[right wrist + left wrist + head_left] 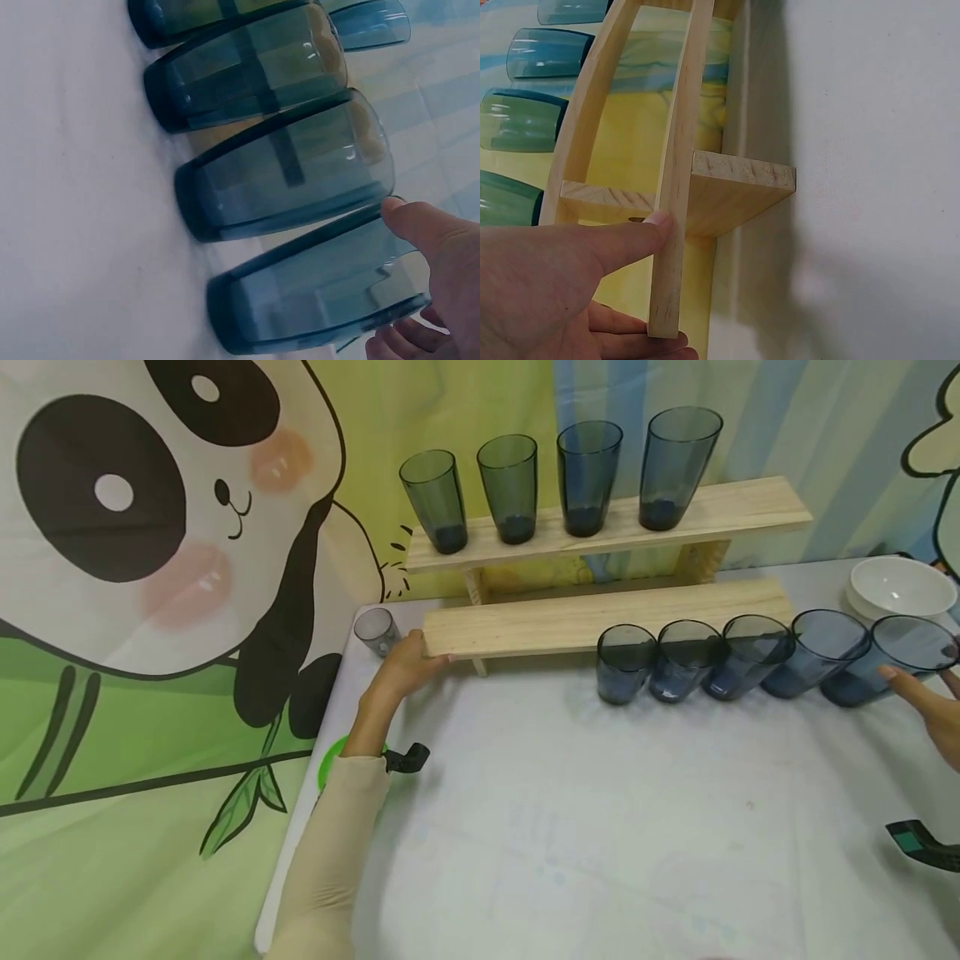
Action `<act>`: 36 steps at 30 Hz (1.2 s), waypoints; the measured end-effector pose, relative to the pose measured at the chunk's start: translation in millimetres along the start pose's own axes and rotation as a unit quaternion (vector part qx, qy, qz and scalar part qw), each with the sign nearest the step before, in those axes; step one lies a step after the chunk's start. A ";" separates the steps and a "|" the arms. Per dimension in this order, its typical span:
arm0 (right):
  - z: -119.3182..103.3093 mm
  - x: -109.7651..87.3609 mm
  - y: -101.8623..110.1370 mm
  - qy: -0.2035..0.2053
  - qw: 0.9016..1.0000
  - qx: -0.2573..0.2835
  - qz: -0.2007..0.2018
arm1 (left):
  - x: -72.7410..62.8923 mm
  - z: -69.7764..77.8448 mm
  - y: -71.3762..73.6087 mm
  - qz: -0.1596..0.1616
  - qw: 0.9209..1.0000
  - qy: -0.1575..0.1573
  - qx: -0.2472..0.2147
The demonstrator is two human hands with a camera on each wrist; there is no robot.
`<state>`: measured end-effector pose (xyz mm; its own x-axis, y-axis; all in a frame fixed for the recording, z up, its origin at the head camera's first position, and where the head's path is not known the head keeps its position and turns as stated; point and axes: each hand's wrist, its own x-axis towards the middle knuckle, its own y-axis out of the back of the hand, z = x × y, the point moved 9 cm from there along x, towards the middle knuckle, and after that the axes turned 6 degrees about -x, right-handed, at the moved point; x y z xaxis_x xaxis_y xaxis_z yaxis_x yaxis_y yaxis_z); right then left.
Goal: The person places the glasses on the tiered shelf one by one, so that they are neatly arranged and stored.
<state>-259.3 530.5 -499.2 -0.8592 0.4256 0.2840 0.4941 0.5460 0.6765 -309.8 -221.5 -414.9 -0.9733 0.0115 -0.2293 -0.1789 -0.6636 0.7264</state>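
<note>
Left hand (408,665) pinches shelf (525,620) at left edge, right hand (450,262) grips rightmost glass (300,294) near rim; likely slick, fragile, best held mid-body.

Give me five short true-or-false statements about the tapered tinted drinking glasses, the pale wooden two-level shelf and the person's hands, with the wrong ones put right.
1. Four tapered tinted drinking glasses stand on the upper board of the pale wooden two-level shelf. True.
2. The left hand holds a glass. False: the left hand grips the end of the shelf's lower board.
3. The right hand holds the rightmost blue-tinted glass of the front row. True.
4. The front row on the white table has three glasses. False: it has five.
5. The round white bowl stands beside the left hand. False: it stands at the far right.
</note>
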 end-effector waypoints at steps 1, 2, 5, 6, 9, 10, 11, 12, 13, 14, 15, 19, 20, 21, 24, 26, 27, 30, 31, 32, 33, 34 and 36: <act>-10.3 -3.0 0.3 -0.002 1.000 0.009 0.001 | 0.4 0.1 0.3 0.001 1.000 -0.003 0.000; -22.5 -7.5 0.2 -0.003 1.000 0.030 -0.004 | 0.6 0.1 0.3 0.001 1.000 -0.003 -0.001; -59.0 -21.8 4.1 -0.007 0.998 0.062 -0.003 | 1.5 -0.4 -0.4 0.000 1.000 -0.003 0.000; -68.7 -26.1 5.6 -0.005 0.998 0.066 -0.002 | 1.4 -0.8 -0.6 0.000 1.000 -0.002 0.001; -86.6 -33.7 7.5 0.002 0.997 0.081 -0.010 | 1.5 -1.2 -1.0 -0.004 1.000 -0.002 0.003; -89.1 -35.7 6.6 0.007 0.997 0.073 -0.015 | 1.5 -1.1 -0.7 -0.004 1.000 -0.003 0.003; -90.1 -37.2 4.7 0.009 0.997 0.067 -0.024 | 1.5 -0.8 -0.3 -0.004 1.000 -0.005 0.003; -91.3 -38.0 2.6 0.010 0.997 0.066 -0.034 | 1.2 -0.8 0.3 -0.004 1.000 -0.005 0.003; -91.1 -38.3 -0.3 0.010 0.997 0.062 -0.046 | 1.0 -0.6 0.9 -0.004 1.000 -0.005 0.003; -90.4 -38.8 -2.8 0.012 0.997 0.058 -0.055 | 0.8 -0.6 1.6 -0.003 1.000 -0.005 0.003; -90.1 -39.2 -4.4 0.014 0.997 0.053 -0.059 | 0.7 -0.3 2.2 -0.001 1.000 -0.006 0.004; -83.8 -38.5 -5.8 -0.004 0.997 0.056 -0.056 | 1.0 0.8 2.6 0.005 1.000 -0.010 0.007; -81.9 -39.0 -5.2 -0.011 0.997 0.055 -0.054 | 1.3 0.9 1.7 0.004 1.000 -0.011 0.008; -80.1 -39.5 -4.9 -0.020 0.997 0.056 -0.053 | 1.6 1.2 0.6 0.003 1.000 -0.012 0.009; -75.0 -42.5 -4.5 -0.047 0.996 0.045 -0.055 | 1.5 1.3 -2.8 -0.005 1.000 -0.013 0.013; -75.2 -43.7 -4.2 -0.048 0.996 0.043 -0.059 | 0.8 1.7 -3.2 -0.005 1.000 -0.012 0.013; -75.7 -43.9 -4.0 -0.048 0.996 0.038 -0.060 | 0.6 1.8 -2.7 -0.003 1.000 -0.012 0.014; -82.2 -44.6 1.0 -0.031 0.998 0.031 -0.054 | -0.6 1.5 -1.4 -0.002 1.000 -0.009 0.012; -85.3 -44.5 4.4 -0.023 0.998 0.035 -0.045 | -0.9 1.5 -1.0 -0.002 1.000 -0.008 0.011; -88.3 -44.6 7.8 -0.016 0.999 0.035 -0.035 | -1.1 1.3 -0.7 -0.003 1.000 -0.007 0.011; -92.0 -44.3 12.0 -0.001 0.999 0.041 -0.023 | -1.4 1.3 -0.8 -0.005 1.000 -0.007 0.012; -95.7 -44.1 16.2 0.009 0.999 0.044 -0.012 | -1.8 1.5 -0.9 -0.006 1.000 -0.006 0.011; -100.5 -42.6 22.6 0.013 0.999 0.043 -0.007 | -2.3 1.9 -1.0 -0.006 1.000 -0.007 0.011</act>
<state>-224.9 452.2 -427.7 -0.8689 0.3986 0.2934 0.4902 0.6120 0.6206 -307.7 -219.5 -413.8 -0.9730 0.0303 -0.2286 -0.1935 -0.6465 0.7380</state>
